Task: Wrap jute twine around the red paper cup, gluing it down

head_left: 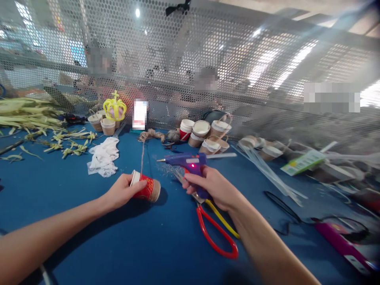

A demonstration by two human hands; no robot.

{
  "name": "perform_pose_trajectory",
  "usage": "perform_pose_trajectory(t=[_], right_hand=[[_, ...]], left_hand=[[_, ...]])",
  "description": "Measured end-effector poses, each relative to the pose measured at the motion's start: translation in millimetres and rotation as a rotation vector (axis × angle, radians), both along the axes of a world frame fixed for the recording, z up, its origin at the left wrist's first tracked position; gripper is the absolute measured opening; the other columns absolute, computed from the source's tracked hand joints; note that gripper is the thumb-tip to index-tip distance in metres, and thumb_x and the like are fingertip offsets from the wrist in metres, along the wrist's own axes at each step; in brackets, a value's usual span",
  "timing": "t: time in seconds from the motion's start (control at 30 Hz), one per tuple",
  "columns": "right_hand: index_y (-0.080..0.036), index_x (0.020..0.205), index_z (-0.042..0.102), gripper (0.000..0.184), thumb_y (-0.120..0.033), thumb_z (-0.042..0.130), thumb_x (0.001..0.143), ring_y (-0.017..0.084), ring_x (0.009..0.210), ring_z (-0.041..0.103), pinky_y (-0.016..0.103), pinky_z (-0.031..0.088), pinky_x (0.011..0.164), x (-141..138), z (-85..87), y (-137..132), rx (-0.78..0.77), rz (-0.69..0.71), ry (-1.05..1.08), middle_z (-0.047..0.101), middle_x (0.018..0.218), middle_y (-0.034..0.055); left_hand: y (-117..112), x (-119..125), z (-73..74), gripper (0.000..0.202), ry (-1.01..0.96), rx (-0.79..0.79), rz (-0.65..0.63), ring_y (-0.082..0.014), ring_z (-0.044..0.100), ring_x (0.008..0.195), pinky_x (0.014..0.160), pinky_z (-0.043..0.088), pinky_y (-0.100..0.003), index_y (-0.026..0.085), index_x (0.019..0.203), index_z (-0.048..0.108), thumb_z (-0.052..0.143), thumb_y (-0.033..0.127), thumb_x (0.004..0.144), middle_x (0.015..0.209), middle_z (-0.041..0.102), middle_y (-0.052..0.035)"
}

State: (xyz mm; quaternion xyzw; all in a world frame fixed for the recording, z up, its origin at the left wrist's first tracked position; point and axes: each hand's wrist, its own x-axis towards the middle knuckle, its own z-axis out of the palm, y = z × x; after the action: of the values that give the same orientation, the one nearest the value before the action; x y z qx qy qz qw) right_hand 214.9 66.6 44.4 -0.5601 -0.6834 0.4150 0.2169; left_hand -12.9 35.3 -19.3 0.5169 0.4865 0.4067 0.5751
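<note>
My left hand grips a red paper cup lying on its side on the blue table, its base wrapped in brown twine. A strand of twine runs from the cup up to a loose bundle further back. My right hand is closed round the handle of a blue glue gun. The gun's nozzle points left and a red light glows on its body. Red-handled scissors lie under and just in front of my right hand.
Twine-wrapped cups stand at the back centre, more cups and a yellow crown at back left. White cloth, green leaf strips, clear glue sticks and black cable lie around. A perforated screen has people behind it.
</note>
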Motion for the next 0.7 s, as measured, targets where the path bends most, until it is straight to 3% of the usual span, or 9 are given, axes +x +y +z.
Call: perform_pose_trajectory(t=[0.07,0.17,0.37,0.53,0.7], right_hand=[[-0.012,0.078,0.055,0.023,-0.035,0.055,0.075,0.011,0.053,0.059,0.022,0.048,0.052,-1.4,-0.6,-15.0,-0.016,0.032,0.121,0.064,0.065,0.004],[-0.013,0.084,0.058,0.024,-0.035,0.052,0.076,0.008,0.042,0.052,0.02,0.045,0.046,-5.2,-5.1,-30.4,-0.02,0.074,0.158,0.059,0.054,-0.0012],[-0.014,0.073,0.057,0.024,-0.038,0.055,0.072,0.008,0.039,0.049,0.019,0.042,0.04,-9.7,-6.8,-41.5,-0.063,-0.063,-0.016,0.052,0.045,-0.0037],[-0.015,0.071,0.056,0.024,-0.039,0.055,0.071,0.009,0.037,0.048,0.019,0.041,0.038,-9.9,-7.0,-43.2,-0.067,-0.065,-0.128,0.052,0.043,-0.0039],[-0.015,0.085,0.059,0.026,-0.037,0.054,0.072,0.01,0.037,0.048,0.02,0.04,0.037,-7.9,-13.5,-44.0,-0.033,-0.049,-0.16,0.052,0.042,-0.0046]], left_hand=[[1.7,-2.0,-2.0,0.033,0.014,0.008,-0.012,-0.0127,0.054,0.056,0.055,0.041,-0.022,0.009,0.072,0.066,0.059,0.041,0.069,0.063,0.065,-0.003],[4.3,-5.7,-3.0,0.033,0.023,0.03,-0.029,-0.013,0.055,0.058,0.057,0.042,-0.022,0.009,0.075,0.066,0.058,0.041,0.07,0.066,0.066,-0.0037],[6.1,-10.0,-0.3,0.036,0.099,0.089,-0.084,-0.0163,0.059,0.066,0.062,0.045,-0.023,0.008,0.081,0.067,0.053,0.041,0.074,0.076,0.069,-0.0057],[5.9,-11.1,-1.4,0.039,0.128,0.105,-0.119,-0.0199,0.061,0.075,0.067,0.046,-0.026,0.009,0.088,0.066,0.05,0.042,0.077,0.084,0.069,-0.0082],[6.3,-10.9,-0.1,0.036,0.121,0.106,-0.141,-0.0181,0.062,0.075,0.068,0.047,-0.026,0.01,0.091,0.065,0.049,0.04,0.078,0.089,0.069,-0.0089]])
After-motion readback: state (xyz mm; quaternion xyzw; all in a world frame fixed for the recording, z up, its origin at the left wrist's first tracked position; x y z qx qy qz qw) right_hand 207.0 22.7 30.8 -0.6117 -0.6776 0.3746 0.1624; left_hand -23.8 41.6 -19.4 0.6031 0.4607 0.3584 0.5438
